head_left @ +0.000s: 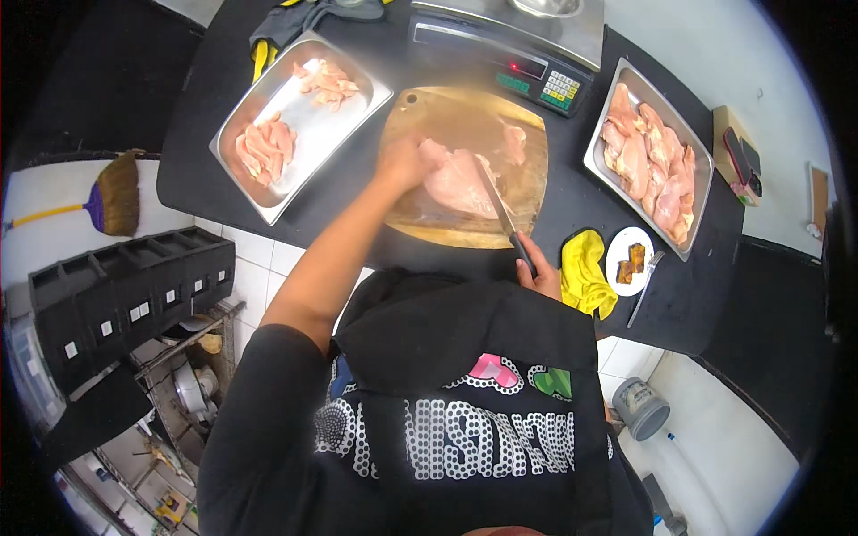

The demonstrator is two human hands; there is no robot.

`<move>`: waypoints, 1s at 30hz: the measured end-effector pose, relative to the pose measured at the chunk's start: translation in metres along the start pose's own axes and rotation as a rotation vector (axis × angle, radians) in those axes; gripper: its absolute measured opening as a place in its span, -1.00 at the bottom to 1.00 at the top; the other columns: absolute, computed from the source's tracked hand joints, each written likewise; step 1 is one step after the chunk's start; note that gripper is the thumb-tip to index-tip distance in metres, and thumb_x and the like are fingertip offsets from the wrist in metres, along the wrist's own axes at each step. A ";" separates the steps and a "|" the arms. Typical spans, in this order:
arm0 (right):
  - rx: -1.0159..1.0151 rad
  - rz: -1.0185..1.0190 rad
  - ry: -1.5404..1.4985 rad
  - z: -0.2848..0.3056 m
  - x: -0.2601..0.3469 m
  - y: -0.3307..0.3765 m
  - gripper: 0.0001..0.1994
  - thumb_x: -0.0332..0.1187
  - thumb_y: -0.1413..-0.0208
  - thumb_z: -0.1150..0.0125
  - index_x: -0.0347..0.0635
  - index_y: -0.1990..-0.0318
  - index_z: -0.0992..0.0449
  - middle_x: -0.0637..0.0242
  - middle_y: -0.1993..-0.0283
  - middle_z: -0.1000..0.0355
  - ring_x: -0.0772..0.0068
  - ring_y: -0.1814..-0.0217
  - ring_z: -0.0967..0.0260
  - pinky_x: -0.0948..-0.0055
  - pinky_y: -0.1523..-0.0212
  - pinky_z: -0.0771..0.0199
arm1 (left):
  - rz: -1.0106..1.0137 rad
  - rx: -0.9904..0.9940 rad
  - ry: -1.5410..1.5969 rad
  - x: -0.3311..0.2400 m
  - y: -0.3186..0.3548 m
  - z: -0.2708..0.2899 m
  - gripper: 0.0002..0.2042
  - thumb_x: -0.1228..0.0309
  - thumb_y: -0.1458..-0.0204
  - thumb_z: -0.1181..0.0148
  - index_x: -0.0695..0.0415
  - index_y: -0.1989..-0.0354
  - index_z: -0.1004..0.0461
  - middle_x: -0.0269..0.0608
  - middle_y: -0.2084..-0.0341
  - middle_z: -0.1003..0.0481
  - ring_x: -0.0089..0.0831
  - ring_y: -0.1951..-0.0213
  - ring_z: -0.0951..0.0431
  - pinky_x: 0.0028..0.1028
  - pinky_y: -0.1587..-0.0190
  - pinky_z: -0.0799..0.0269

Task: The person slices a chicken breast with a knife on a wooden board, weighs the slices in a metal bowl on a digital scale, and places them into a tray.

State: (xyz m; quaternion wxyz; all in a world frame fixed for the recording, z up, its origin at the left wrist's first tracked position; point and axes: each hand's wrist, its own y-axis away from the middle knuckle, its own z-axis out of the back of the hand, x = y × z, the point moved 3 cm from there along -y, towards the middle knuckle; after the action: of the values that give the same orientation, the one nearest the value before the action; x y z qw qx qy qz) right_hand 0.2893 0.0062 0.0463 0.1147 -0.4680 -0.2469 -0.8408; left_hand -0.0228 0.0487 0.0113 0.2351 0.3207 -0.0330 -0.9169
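A raw chicken breast (460, 183) lies on a wooden cutting board (411, 219) in front of me. My left hand (404, 164) grips the breast's upper left end, its fingertips partly out of sight. In my right hand (543, 275) is the handle of a kitchen knife (494, 198), its blade slanting up and left along the breast's right side. A smaller piece of chicken (515, 143) rests apart on the board's right.
Left of the board, a steel tray (299, 165) holds two piles of chicken strips. Another steel tray (593, 147), full of chicken breasts, stands right. Behind is a digital scale (483, 55). A yellow cloth (585, 272), small plate (617, 246) and fork (642, 295) lie near my right hand.
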 end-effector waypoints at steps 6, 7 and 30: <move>-0.060 -0.080 -0.110 0.001 -0.001 0.009 -0.59 -0.54 -0.16 -0.05 -0.15 -0.19 -0.32 0.03 -0.10 -0.41 0.27 -0.14 -0.38 0.51 -0.07 -0.30 | 0.046 0.131 0.041 -0.017 -0.006 0.002 -0.47 0.19 0.32 -0.45 0.19 0.14 -0.50 0.01 0.30 -0.56 -0.17 0.18 -0.57 -0.31 0.11 -0.44; -0.074 -0.086 -0.133 0.002 -0.002 0.009 -0.59 -0.54 -0.17 -0.05 -0.15 -0.20 -0.32 0.04 -0.10 -0.41 0.29 -0.14 -0.37 0.51 -0.07 -0.29 | 0.044 0.129 0.041 -0.017 -0.011 0.001 -0.47 0.19 0.32 -0.45 0.19 0.14 -0.50 0.01 0.30 -0.56 -0.17 0.18 -0.57 -0.31 0.11 -0.44; 0.007 0.060 -0.134 -0.016 0.000 0.018 -0.58 -0.55 -0.15 -0.05 -0.17 -0.19 -0.32 0.07 -0.12 -0.40 0.29 -0.18 -0.35 0.51 -0.13 -0.27 | -0.366 -0.178 -0.127 -0.001 0.027 -0.008 -0.63 0.21 0.21 -0.40 0.15 0.25 -0.54 -0.11 0.31 -0.48 -0.17 0.18 -0.49 -0.31 0.13 -0.42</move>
State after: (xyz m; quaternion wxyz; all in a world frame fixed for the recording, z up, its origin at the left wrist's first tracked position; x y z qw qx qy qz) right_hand 0.2848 -0.0175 0.0447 0.1246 -0.5301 -0.2430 -0.8028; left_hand -0.0060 0.0260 0.0118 0.0894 0.2409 0.0923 -0.9620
